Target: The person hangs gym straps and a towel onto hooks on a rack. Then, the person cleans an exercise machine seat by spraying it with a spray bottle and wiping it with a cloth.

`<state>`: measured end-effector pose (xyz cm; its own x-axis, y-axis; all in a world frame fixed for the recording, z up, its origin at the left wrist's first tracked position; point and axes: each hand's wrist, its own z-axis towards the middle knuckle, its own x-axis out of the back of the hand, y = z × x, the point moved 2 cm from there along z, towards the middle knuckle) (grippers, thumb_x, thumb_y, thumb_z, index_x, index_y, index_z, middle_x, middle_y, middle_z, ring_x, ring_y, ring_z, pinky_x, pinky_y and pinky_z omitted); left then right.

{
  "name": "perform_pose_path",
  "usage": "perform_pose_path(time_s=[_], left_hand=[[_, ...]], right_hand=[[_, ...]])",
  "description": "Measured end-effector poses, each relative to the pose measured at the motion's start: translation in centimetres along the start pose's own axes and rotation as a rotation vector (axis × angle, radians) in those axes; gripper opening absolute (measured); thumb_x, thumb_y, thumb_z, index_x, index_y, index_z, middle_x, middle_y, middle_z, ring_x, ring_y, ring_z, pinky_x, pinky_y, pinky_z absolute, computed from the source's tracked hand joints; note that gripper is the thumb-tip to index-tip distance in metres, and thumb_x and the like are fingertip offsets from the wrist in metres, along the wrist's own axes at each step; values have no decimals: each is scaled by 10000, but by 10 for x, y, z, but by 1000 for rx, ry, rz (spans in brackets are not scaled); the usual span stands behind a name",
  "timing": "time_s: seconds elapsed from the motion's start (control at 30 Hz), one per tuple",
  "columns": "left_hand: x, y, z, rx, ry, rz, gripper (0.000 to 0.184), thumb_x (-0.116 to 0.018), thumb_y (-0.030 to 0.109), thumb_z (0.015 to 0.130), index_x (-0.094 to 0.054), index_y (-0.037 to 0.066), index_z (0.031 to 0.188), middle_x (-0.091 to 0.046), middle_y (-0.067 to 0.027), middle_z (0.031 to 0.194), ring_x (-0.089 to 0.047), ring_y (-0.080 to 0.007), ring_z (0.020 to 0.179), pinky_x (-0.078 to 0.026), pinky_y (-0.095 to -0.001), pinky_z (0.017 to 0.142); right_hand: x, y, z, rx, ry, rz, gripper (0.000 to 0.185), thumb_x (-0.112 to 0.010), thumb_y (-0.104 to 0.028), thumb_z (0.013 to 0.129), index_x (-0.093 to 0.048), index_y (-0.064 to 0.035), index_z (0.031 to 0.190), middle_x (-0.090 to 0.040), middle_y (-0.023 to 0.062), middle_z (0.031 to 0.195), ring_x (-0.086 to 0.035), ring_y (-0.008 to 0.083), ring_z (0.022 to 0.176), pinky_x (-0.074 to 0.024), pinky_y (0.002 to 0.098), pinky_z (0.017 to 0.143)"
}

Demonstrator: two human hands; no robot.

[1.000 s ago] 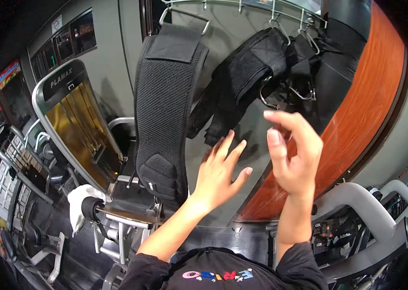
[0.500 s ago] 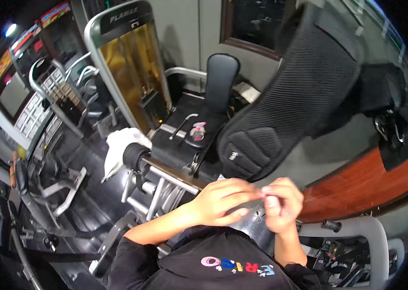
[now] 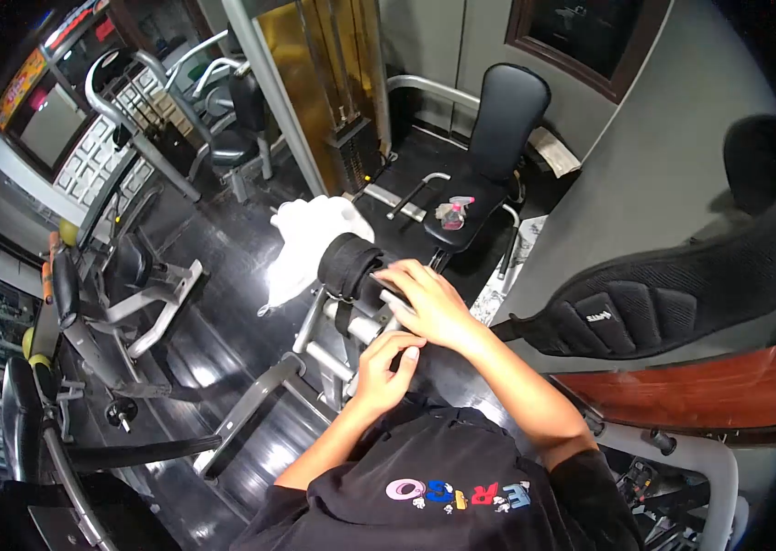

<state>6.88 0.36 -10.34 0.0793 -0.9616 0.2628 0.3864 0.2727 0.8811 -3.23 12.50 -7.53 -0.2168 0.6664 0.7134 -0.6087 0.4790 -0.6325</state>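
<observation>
Bordering the black cylindrical pad (image 3: 349, 264), the right hand (image 3: 425, 305) bends and the left hand (image 3: 384, 375) curls below (I cannot tell whether either grips).

Right hand (image 3: 431, 305) now beside the black roll (image 3: 346, 264), past the left hand (image 3: 382, 375)

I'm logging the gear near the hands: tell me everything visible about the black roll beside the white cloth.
The black roll is short, thick and matt, fabric-like in look, with curved bands that suggest layers. It lies on its side above a metal frame, overlapping the white cloth in view, with a dark strip just below. The right hand is at its right side; whether it touches is unclear.
</observation>
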Motion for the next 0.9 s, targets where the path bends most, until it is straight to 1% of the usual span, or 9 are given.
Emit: perform_pose_path(time_s=[0.07,0.1,0.17,0.27,0.3,0.4,0.67,0.73,0.9], left_hand=[[24,-3,4,47,4,58,131,-605,76,890,-676,3,972,-660,-143,907,-650,-278,865,-505,-349,781],[34,-9,5,31,37,62,121,-587,43,885,-659,-10,967,-665,-135,918,-641,-229,857,-489,-319,784],[52,-17,4,99,98,65,127,-580,53,893,-660,-12,967,-662,-127,912,-635,-218,840,-486,-314,771],[71,-34,-4,211,150,75,132,-581,65,903,-660,-10,976,-665,-118,926,-638,-207,840,-492,-309,775],[76,-41,-7,278,155,92,133,-581,71,910,-659,-6,984,-667,-113,939,-643,-205,845,-498,-306,783],[82,-51,-9,325,165,73,133,-586,72,910,-657,-8,989,-667,-107,941,-639,-197,840,-497,-303,776],[89,-71,5,360,129,41,132,-595,81,909,-662,8,995,-668,-99,928,-625,-181,842,-485,-301,777],[90,-70,9,386,122,36,135,-591,82,912,-661,3,996,-668,-98,930,-625,-179,838,-485,-299,780],[86,-80,11,392,144,-23,153,-591,91,913,-659,4,1020,-662,-114,969,-631,-192,852,-490,-305,793]], right_hand=[[-20,-1,26,4,-48,-59,561,-662,-127,782,-514,-155,1323,-439,128,1395,-464,375,1245,-414,471,1018],[-28,-1,37,6,-58,-55,561,-662,-127,782,-514,-155,1323,-439,128,1395,-464,375,1245,-414,471,1018],[-41,-3,54,63,-50,-168,650,-717,-147,744,-494,-181,1354,-380,119,1469,-387,387,1317,-361,527,1060],[-52,-5,67,58,-77,-284,684,-764,-171,707,-507,-196,1341,-382,110,1473,-374,383,1333,-335,560,1068],[-56,-3,69,85,-67,-311,704,-795,-191,680,-519,-204,1328,-394,101,1464,-377,365,1333,-334,560,1060],[-66,-1,73,79,-133,-372,694,-802,-189,672,-531,-206,1310,-407,93,1453,-388,351,1322,-336,532,1059],[-72,0,76,64,-179,-425,690,-818,-185,660,-538,-175,1290,-412,103,1440,-405,333,1304,-355,493,1039],[-72,1,76,79,-160,-398,684,-820,-219,679,-537,-186,1302,-419,106,1438,-421,319,1294,-382,523,1002],[-68,10,77,100,-114,-292,607,-755,-227,766,-527,-188,1327,-451,110,1426,-462,306,1264,-390,503,1004]])
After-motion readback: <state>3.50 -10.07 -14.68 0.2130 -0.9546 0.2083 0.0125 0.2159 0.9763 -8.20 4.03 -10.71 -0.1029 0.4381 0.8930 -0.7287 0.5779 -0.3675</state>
